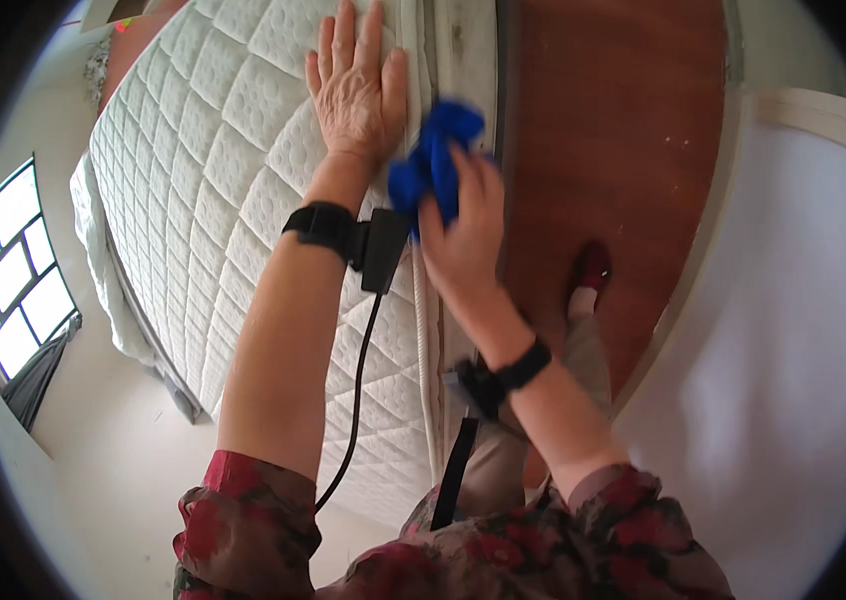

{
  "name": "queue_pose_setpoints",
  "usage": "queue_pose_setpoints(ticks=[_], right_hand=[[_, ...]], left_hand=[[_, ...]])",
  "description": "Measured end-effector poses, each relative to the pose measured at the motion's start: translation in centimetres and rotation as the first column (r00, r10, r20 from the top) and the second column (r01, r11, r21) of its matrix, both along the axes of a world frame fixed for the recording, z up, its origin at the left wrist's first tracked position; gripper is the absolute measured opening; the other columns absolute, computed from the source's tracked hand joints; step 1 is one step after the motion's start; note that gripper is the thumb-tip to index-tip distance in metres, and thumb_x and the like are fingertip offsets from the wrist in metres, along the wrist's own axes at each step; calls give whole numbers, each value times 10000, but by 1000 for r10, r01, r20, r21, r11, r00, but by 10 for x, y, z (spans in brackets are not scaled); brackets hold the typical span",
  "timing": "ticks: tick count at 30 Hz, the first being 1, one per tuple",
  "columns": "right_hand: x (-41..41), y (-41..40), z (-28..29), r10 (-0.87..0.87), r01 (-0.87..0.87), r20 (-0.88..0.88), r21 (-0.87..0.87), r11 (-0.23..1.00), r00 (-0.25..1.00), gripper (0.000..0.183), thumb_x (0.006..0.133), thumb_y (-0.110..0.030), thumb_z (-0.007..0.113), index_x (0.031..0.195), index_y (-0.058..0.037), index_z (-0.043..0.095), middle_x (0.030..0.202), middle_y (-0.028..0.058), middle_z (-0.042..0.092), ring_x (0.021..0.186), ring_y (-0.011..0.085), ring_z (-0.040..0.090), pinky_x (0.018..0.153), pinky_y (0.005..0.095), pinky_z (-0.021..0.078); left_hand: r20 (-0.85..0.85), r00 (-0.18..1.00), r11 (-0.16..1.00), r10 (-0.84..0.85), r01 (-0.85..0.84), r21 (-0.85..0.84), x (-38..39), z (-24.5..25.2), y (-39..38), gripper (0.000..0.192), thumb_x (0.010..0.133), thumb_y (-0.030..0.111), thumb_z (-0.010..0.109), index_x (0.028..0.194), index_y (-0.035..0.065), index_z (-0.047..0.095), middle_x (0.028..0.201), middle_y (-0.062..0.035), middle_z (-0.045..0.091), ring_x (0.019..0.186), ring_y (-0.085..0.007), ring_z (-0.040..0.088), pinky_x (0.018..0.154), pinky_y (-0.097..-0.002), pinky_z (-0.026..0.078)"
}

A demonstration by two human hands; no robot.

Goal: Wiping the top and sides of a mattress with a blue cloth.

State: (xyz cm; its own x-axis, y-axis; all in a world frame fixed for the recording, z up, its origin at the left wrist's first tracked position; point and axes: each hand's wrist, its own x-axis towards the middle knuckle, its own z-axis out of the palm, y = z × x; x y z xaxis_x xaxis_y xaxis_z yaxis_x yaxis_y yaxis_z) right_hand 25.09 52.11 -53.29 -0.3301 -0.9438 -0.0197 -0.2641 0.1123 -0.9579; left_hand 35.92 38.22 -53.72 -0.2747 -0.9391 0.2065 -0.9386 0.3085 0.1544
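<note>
A white quilted mattress [243,157] lies before me, with a corded edge [423,360] along its right side. My left hand [355,94] rests flat on its top near that edge, palm down, fingers spread a little and holding nothing. In my right hand [464,232] is a bunched blue cloth [434,157], blurred, at the mattress's right border. The fingers wrap around the cloth, and part of it hangs over the edge. Whether the cloth presses on the fabric I cannot tell. Each wrist wears a black strap with a small device.
A reddish-brown floor [618,135] runs along the right of the bed, where my shoe [594,262] stands. Beyond it rises a white wall [783,300]. A black cable [359,397] trails from the left wrist device. At far left is a barred window [17,270] with a grey curtain [44,375].
</note>
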Motion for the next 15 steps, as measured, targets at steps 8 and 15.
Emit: queue_pose_setpoints(ticks=[8,15], right_hand=[[-14,-111,-36,-163,164,22,-154,974,986,450,706,-71,687,1143,-38,585,1071,177,557,978,370,540,860,433,466],[-48,-112,-79,-193,192,-46,-26,981,980,376,744,-104,665,1110,-36,608,949,164,606,928,345,580,840,407,478]], left_hand=[[17,999,993,33,-30,-118,-18,-17,3,718,891,542,442,1456,110,347,1522,-167,288,1405,-367,239,1131,-504,151],[29,999,991,19,-15,-134,-13,-17,7,683,888,466,469,1438,72,374,1504,-183,311,1392,-386,255,1133,-500,152]])
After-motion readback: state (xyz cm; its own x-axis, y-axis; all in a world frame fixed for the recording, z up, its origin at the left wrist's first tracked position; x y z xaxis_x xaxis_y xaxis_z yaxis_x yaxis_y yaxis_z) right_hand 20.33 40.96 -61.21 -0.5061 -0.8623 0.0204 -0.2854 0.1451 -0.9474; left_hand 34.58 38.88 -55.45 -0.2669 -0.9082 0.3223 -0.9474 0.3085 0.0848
